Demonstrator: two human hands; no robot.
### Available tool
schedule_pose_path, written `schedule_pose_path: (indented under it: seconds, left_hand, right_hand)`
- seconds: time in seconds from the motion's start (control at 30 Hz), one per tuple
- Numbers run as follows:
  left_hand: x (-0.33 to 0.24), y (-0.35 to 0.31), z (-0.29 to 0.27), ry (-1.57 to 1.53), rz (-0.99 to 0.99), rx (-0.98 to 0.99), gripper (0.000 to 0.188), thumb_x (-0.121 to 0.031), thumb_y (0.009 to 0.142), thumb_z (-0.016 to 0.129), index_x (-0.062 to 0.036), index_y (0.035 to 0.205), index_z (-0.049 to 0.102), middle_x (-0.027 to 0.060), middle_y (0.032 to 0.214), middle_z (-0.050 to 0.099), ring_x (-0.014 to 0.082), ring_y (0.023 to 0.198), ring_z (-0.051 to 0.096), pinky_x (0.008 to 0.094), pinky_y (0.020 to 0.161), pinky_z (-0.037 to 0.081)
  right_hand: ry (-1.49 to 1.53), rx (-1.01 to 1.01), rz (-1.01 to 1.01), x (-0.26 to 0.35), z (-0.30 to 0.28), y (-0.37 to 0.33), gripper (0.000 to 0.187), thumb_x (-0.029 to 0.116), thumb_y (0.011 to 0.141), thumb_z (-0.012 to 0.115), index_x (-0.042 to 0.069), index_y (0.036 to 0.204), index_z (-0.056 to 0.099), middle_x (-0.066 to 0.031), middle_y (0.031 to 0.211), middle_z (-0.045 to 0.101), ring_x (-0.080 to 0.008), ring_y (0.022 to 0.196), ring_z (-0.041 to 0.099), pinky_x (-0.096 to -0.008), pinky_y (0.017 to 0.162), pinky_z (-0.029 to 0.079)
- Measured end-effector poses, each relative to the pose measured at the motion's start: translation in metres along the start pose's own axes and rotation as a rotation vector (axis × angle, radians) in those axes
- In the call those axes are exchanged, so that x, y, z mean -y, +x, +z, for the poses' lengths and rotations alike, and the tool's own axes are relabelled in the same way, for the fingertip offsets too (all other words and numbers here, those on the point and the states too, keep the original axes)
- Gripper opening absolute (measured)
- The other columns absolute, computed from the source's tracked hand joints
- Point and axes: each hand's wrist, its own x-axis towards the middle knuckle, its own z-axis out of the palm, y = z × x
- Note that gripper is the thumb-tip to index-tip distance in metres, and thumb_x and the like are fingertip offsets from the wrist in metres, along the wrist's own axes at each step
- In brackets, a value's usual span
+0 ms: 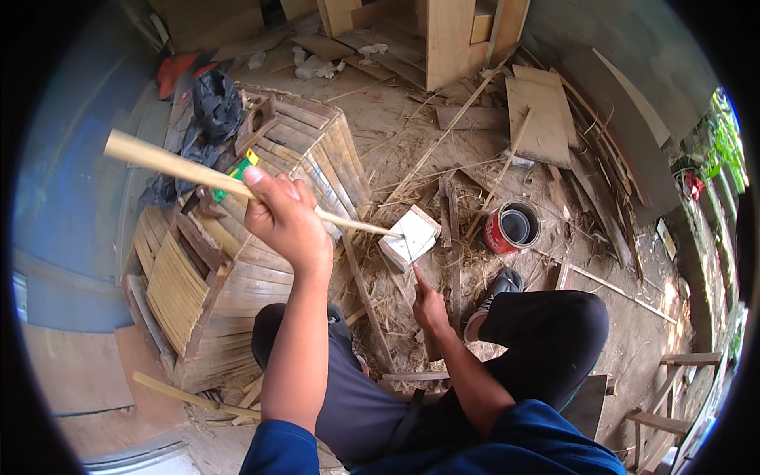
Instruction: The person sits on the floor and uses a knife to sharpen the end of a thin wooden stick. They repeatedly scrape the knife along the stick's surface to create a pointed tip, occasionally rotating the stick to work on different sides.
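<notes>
My left hand [289,218] is closed round a pale wooden stick [174,165], which slants down to the right. The stick's narrow tip rests over a white-topped block [423,229] on the ground between my feet. Close to the block's near edge, my right hand [430,305] is closed on a thin dark tool [410,257]. That tool reaches up to the stick's tip; its handle is hidden in my fingers, and I cannot make out its kind.
A slatted bamboo crate [261,253] stands at my left, with a black plastic bag [218,103] and a green-and-yellow object [244,165] on top. A red can [499,237] sits right of the block. Boards [542,115] and shavings litter the ground. A wooden frame [661,419] stands at lower right.
</notes>
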Motion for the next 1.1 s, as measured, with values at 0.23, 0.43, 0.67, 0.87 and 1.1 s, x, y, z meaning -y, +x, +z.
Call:
schedule_pose_path:
  seconds: [0.23, 0.43, 0.67, 0.87, 1.1]
  left_hand:
    - [-0.013, 0.021, -0.023, -0.095, -0.046, -0.131, 0.054, -0.051, 0.107, 0.046, -0.0148, 0.069, 0.034, -0.0049, 0.057, 0.029, 0.0068, 0.046, 0.021, 0.0275, 0.044, 0.018]
    - [-0.031, 0.079, -0.085, -0.515, -0.067, -0.168, 0.056, -0.058, 0.106, 0.038, -0.0166, 0.068, 0.041, -0.0048, 0.053, 0.036, 0.0079, 0.041, 0.024, 0.0257, 0.04, 0.02]
    - [-0.012, 0.116, -0.123, -0.779, -0.093, -0.188, 0.074, -0.066, 0.104, 0.025, -0.0129, 0.055, 0.04, 0.0001, 0.046, 0.028, 0.013, 0.038, 0.022, 0.0279, 0.041, 0.022]
    - [0.007, 0.109, -0.104, -0.916, -0.165, -0.234, 0.073, -0.063, 0.106, 0.024, -0.012, 0.056, 0.037, 0.0009, 0.047, 0.025, 0.0137, 0.041, 0.021, 0.0286, 0.042, 0.021]
    - [0.019, 0.091, -0.075, -1.016, -0.277, -0.139, 0.07, -0.061, 0.107, 0.03, -0.0097, 0.059, 0.036, 0.0012, 0.053, 0.024, 0.0135, 0.044, 0.02, 0.0286, 0.043, 0.02]
  right_hand:
    - [0.366, -0.148, 0.103, 0.041, -0.038, -0.01, 0.056, 0.018, 0.107, 0.049, 0.033, 0.159, 0.035, -0.018, 0.081, 0.07, -0.0243, 0.067, 0.069, -0.0393, 0.062, 0.053]
    - [0.681, -0.465, -0.273, 0.15, -0.184, -0.081, 0.064, 0.022, 0.105, 0.058, 0.008, 0.16, 0.029, -0.0026, 0.067, 0.059, -0.0099, 0.056, 0.058, -0.0259, 0.046, 0.047]
    - [0.568, -0.382, -0.476, 0.221, -0.339, -0.071, 0.046, 0.022, 0.1, 0.064, -0.007, 0.134, 0.059, -0.0042, 0.071, 0.06, -0.0144, 0.055, 0.059, -0.0286, 0.053, 0.049]
    - [0.615, -0.525, -0.126, 0.179, -0.326, -0.033, 0.04, 0.034, 0.096, 0.072, 0.001, 0.118, 0.069, -0.0033, 0.072, 0.063, -0.0142, 0.051, 0.06, -0.0308, 0.045, 0.048]
    - [1.121, -0.312, -0.203, 0.151, -0.33, -0.032, 0.048, 0.038, 0.099, 0.068, 0.007, 0.134, 0.056, -0.0033, 0.084, 0.062, -0.0117, 0.056, 0.054, -0.0281, 0.051, 0.051]
